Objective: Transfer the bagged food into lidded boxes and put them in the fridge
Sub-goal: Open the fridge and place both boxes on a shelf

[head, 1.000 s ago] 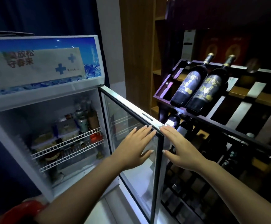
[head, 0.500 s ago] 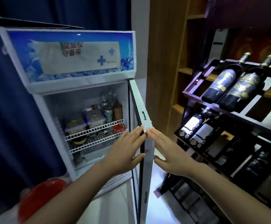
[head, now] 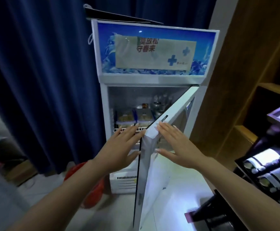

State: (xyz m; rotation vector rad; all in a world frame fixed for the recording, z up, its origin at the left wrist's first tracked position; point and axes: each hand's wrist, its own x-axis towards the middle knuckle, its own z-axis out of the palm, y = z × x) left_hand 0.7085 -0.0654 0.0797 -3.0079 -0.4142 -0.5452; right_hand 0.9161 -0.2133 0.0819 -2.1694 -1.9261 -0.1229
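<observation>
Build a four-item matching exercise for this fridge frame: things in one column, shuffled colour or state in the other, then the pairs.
Things:
1. fridge door
2. curtain
3. lidded boxes
4. left hand

Descriptions:
A. dark blue
B. on the wire shelf inside the fridge
C. partly open, edge toward the camera
D. open, fingers spread, beside the door's edge

Pairs: 1-C, 2-A, 3-B, 4-D

Both bare forearms reach forward and upward, palms facing away. The left hand [head: 119,150] is flat with fingers [head: 129,130] spread. The right hand [head: 177,145] is likewise flat, thumb pointing left.
</observation>
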